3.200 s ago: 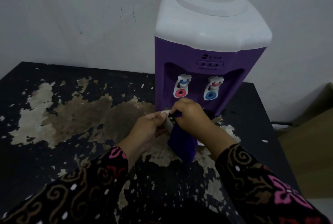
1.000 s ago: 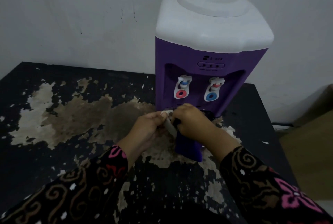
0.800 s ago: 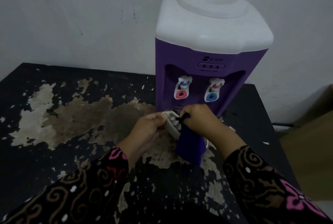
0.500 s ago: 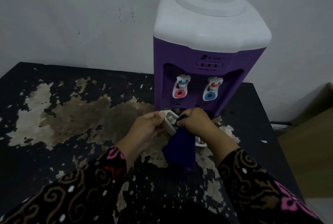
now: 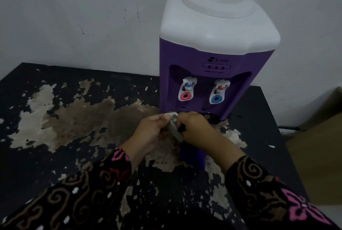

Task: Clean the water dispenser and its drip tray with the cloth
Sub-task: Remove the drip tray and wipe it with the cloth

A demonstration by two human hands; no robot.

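Note:
A purple water dispenser (image 5: 212, 63) with a white top stands at the back of the table against the wall; two white taps, one with a red ring and one with a blue ring, sit in its front recess. Just in front of its base, my left hand (image 5: 149, 131) holds the white drip tray (image 5: 174, 126) tilted on edge. My right hand (image 5: 196, 128) grips a dark blue cloth (image 5: 192, 157) pressed against the tray. The cloth hangs down below my right wrist. Most of the tray is hidden by both hands.
The black table (image 5: 55, 155) has large peeled patches showing bare brown and beige board. A pale wall (image 5: 74, 17) runs close behind the dispenser. Brown cardboard (image 5: 318, 155) stands beyond the table's right edge.
My right hand has rubbed the cloth back and forth over the tray, whose grid side showed briefly and is covered again. My left hand has kept the tray in place.

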